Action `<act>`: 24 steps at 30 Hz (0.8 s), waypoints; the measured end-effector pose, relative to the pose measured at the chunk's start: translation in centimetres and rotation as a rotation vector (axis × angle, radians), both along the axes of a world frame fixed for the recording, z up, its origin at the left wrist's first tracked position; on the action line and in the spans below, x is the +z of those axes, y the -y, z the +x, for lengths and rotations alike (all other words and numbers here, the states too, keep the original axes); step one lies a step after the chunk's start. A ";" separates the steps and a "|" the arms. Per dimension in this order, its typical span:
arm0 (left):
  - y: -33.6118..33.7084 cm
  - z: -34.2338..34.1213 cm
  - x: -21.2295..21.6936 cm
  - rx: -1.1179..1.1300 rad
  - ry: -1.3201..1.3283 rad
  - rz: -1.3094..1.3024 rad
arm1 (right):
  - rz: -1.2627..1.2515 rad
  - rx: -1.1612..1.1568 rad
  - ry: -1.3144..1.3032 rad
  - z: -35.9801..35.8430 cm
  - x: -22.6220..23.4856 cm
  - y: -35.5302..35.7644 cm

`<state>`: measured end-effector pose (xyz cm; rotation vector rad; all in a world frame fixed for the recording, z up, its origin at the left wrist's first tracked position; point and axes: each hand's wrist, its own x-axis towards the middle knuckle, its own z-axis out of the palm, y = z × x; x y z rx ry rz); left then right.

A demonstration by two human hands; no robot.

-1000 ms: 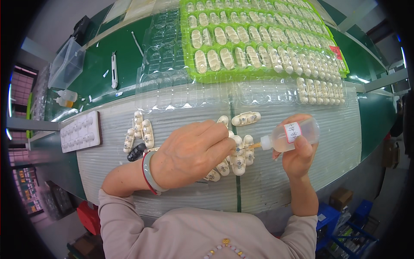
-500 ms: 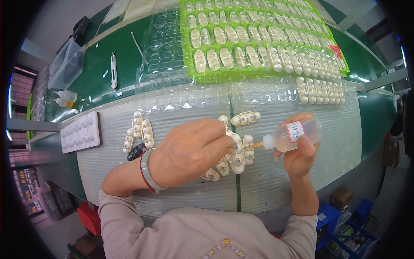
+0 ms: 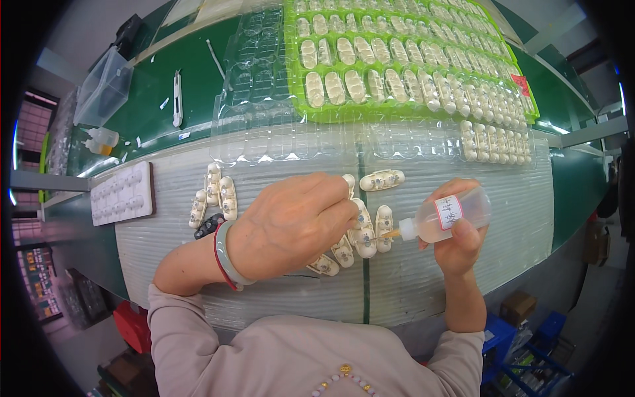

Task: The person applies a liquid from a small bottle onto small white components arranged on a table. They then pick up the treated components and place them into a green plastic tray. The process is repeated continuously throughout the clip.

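Note:
My right hand [image 3: 456, 231] is wrapped round a translucent squeeze bottle [image 3: 455, 213], which lies tipped on its side with its thin amber tip pointing left. That tip reaches the lower part of a cream oval piece [image 3: 362, 231] with small silver dots. At this piece's left edge my left hand [image 3: 297, 221] is closed, fingers bent; its fingertips are partly hidden. Similar oval pieces lie close by, one to the right [image 3: 383, 225], one beyond [image 3: 382, 180] and a few below the left hand [image 3: 324, 265].
Several cream pieces [image 3: 213, 185] and a dark piece [image 3: 209, 226] lie left of my left hand. A white block [image 3: 122, 194] sits farther left. Beyond lie clear plastic trays [image 3: 264, 142], a green tray [image 3: 311, 114] of oval pieces, a utility knife [image 3: 177, 99] and a clear bin [image 3: 102, 89].
The bottle's tip has dropped a little along the oval piece. That piece has shifted slightly left against its neighbours, and the whole view has moved slightly.

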<state>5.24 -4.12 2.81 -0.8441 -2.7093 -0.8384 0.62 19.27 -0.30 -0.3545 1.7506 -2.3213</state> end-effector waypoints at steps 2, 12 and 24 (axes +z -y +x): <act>0.0 0.0 0.0 0.001 -0.004 0.000 | 0.037 -0.002 -0.025 0.0 -0.1 0.1; 0.2 0.1 -0.1 -0.024 0.019 -0.027 | 0.084 0.032 -0.022 0.0 -0.2 0.1; 0.4 0.0 0.2 0.001 0.018 -0.034 | -0.001 0.040 0.002 -0.1 0.3 -0.5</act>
